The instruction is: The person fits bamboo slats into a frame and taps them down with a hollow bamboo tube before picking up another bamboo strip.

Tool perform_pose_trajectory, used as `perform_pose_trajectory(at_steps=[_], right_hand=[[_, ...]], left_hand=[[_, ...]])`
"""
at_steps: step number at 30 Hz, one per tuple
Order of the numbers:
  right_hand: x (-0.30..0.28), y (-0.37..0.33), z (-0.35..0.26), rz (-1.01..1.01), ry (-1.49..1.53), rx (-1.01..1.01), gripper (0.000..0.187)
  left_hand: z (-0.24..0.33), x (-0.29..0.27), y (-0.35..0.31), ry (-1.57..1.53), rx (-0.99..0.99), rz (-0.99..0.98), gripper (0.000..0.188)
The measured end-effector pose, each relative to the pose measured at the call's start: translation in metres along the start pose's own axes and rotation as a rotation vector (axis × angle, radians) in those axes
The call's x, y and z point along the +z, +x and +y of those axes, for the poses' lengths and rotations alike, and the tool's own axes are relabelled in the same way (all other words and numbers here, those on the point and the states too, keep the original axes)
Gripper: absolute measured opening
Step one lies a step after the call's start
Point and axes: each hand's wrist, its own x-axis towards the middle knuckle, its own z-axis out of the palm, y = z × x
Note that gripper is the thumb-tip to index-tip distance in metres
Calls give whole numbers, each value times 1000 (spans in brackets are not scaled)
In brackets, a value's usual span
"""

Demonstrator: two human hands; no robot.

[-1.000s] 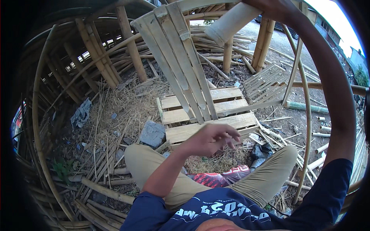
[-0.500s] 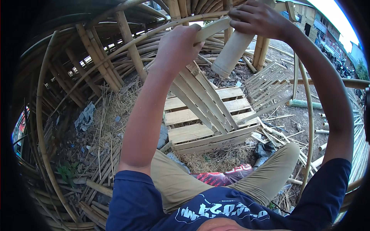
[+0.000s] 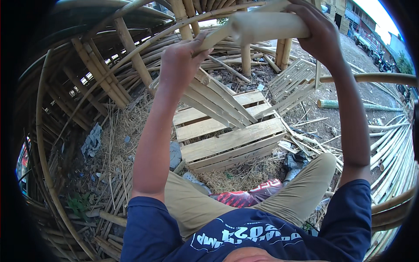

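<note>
My left hand [image 3: 183, 56] is closed around the near end of a flat bamboo bar [image 3: 214, 37], which slants up to the right. In my right hand [image 3: 321, 37] is a short, thick bamboo tube [image 3: 273, 27], held level across that bar and hiding part of it. Whether the tube touches the bar I cannot tell. Below my hands a frame of bamboo slats [image 3: 220, 102] leans on a wooden slatted crate [image 3: 235, 142]. A second slatted bamboo panel [image 3: 293, 81] stands just beyond, to the right. How the bar joins the slats is hard to make out.
Bamboo posts [image 3: 131, 46] and stacked poles rise at the left and back. A curved bamboo rail [image 3: 371, 78] crosses at right, near a green bamboo pole [image 3: 345, 104]. Long cut strips [image 3: 395, 153] lie at far right. Straw and a grey rag [image 3: 92, 140] litter the ground at left.
The bamboo tube has swung from hanging steeply downward to lying level, with my right hand now at its right end. My left hand has moved slightly left and down with the bar.
</note>
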Motion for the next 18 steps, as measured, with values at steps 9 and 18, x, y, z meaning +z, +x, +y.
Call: perform_pose_trajectory(at_steps=[9, 18], right_hand=[[27, -179, -51, 196, 258, 1574, 36], [53, -320, -97, -73, 1528, 2033, 49]], left_hand=[[-2, -14, -33, -109, -333, 216, 45], [-16, -29, -111, -376, -764, 407, 40]])
